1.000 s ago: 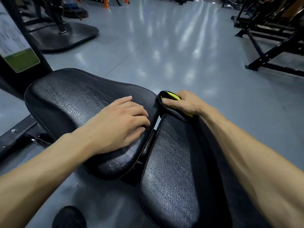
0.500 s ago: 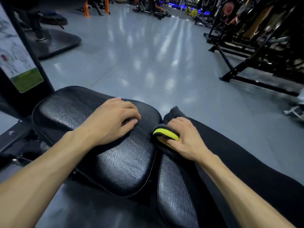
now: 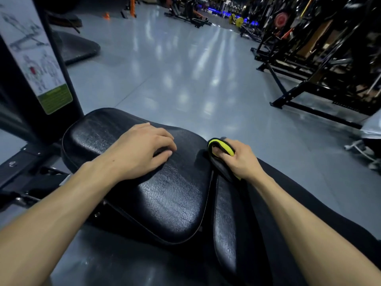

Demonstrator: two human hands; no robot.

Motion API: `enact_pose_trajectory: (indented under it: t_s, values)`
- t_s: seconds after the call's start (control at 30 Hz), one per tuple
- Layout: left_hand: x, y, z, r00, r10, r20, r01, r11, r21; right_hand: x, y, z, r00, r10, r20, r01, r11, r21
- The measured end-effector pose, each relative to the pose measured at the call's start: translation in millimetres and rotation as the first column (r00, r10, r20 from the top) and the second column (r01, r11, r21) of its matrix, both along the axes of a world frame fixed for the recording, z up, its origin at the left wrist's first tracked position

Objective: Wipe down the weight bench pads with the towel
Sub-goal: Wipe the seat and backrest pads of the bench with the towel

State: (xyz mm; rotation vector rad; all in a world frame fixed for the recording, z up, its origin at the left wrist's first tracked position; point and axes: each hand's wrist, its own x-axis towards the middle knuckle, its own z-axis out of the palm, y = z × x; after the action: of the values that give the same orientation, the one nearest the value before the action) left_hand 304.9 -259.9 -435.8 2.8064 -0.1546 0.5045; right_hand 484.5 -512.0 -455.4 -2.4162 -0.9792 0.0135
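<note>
Two black cracked-leather bench pads fill the lower view: a wide seat pad (image 3: 171, 203) on the left and a long narrow back pad (image 3: 225, 219) on the right. My left hand (image 3: 140, 153) rests on top of the seat pad with its fingers bent against the surface. My right hand (image 3: 241, 159) grips a folded black towel with a yellow edge (image 3: 221, 146) and presses it onto the far end of the narrow pad, right beside the gap between the pads.
A black machine post with an exercise chart (image 3: 35, 58) stands at the left, with the bench's steel frame (image 3: 18, 168) below it. Dark racks and machines (image 3: 321, 65) line the right side. Glossy grey floor (image 3: 181, 75) stretches ahead.
My right hand has slid the towel back and forth along the top end of the narrow pad. The camera has tilted up, so more of the gym shows. My left hand stays on the seat pad.
</note>
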Motion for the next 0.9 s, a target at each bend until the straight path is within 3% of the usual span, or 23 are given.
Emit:
enact_pose_trajectory:
  t_s: [0.17,0.5,0.9]
  values:
    - [-11,-13,11,1.000,-0.014,-0.017,0.014,1.000,0.015,-21,-7,9,0.999,-0.017,-0.031,0.017,1.000,-0.006]
    - [-30,-43,24,0.997,-0.019,-0.081,0.027,0.994,0.110,-82,-28,2,0.995,0.029,0.096,-0.031,0.999,0.020]
    - [-79,-66,31,0.988,0.028,-0.153,0.005,0.977,0.215,-156,-60,-11,0.950,0.230,0.213,-0.248,0.967,0.065]
